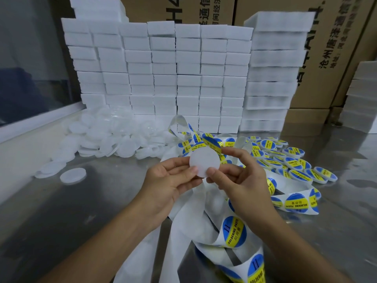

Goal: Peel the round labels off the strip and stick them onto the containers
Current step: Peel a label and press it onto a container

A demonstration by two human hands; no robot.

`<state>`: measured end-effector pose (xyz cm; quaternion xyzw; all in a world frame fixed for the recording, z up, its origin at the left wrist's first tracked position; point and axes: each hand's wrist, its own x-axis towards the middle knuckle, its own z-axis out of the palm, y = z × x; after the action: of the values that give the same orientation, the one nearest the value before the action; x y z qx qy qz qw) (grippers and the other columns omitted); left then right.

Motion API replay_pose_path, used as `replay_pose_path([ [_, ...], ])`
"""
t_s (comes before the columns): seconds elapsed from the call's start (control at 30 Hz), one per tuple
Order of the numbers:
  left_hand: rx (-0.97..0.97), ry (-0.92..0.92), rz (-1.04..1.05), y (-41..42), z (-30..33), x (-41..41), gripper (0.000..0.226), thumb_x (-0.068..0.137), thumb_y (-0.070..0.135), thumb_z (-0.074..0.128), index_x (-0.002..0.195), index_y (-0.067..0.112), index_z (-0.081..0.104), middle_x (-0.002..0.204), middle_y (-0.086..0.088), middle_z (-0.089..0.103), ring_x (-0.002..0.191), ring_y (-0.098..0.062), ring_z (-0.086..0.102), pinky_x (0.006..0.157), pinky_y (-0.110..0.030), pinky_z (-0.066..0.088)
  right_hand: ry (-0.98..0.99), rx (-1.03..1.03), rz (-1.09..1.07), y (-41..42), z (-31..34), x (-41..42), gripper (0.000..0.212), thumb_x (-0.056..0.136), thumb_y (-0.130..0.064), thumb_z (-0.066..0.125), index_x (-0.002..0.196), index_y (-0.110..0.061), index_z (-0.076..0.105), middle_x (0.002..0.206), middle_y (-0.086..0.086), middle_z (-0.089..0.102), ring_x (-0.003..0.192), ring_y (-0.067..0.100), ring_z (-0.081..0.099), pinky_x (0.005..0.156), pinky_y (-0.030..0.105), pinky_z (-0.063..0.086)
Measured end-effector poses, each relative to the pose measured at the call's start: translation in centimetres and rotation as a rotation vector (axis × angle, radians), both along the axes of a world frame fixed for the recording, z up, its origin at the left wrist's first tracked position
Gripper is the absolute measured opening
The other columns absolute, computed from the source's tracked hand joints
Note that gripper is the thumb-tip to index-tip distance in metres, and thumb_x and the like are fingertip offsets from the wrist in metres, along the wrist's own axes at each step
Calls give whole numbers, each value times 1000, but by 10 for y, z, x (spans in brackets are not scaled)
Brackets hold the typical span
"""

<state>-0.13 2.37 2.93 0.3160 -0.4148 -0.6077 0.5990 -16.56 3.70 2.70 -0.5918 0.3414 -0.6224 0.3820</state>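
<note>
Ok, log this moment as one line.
both hands hold blank container | left hand | right hand | label behind rim | labelled pile right

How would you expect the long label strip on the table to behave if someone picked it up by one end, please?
The label strip would probably hang limp, since it already lies in loose loops and folds. It looks like thin paper, so likely very light. Its coils run beside the labelled containers, so a pull might drag or snag them.

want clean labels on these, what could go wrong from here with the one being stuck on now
1. The label hangs tilted at the far edge of the white container pinched between left hand and right hand; it may land off-centre or creased.
2. The loose strip loops under both wrists and could snag.
</note>
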Motion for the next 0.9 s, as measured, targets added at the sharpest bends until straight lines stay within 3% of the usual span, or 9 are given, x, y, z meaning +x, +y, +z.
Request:
replay_pose_path([
  [0.17,42,65,39,-3,-3,3,42,61,5,75,100,-6,66,95,-20,74,82,-25,73,69,-27,58,77,-36,-247,-4,0,-2,13,85,-18,74,94,-26,69,100,1,70,84,7,70,64,22,55],
  [0.23,53,81,70,-5,-4,5,40,58,6,75,97,-4,67,91,-19,74,78,-24,73,67,-27,58,79,-78,-333,-6,4,-9,7,85,-20,74,84,-26,72,91,1,71,78,2,67,62,18,52],
  [0.3,63,85,90,-6,-5,6,36,56,6,76,90,-2,69,86,-17,75,74,-23,73,66,-27,59,-10,-15,-279,-6,9,-16,2,81,-25,76,79,-23,76,77,-1,73,70,4,65,59,16,51],
  [0.4,65,81,89,-6,-6,5,31,55,5,76,85,0,70,82,-16,75,71,-23,73,64,-27,59,-92,141,-113,-6,10,-17,14,71,-35,75,78,-23,78,71,0,72,65,7,62,59,19,49],
  [0.57,65,36,71,-4,-3,2,42,55,7,77,94,-3,65,87,-20,74,72,-24,73,63,-26,58,-45,103,-69,-3,5,-7,7,75,-18,77,79,-12,77,67,0,73,57,2,64,57,12,49],
  [0.77,48,-40,55,-1,-2,0,47,57,8,76,101,-5,66,89,-21,74,71,-24,73,62,-23,57,-30,63,-124,-4,4,-6,4,75,-14,79,75,-18,77,72,4,75,64,10,68,60,16,53],
  [0.9,35,-64,57,0,-1,1,45,58,9,76,99,-5,67,87,-20,74,70,-23,73,61,-23,57,-24,61,-131,-2,4,-5,7,68,-26,78,73,-20,78,75,5,76,75,27,72,67,28,58],
])
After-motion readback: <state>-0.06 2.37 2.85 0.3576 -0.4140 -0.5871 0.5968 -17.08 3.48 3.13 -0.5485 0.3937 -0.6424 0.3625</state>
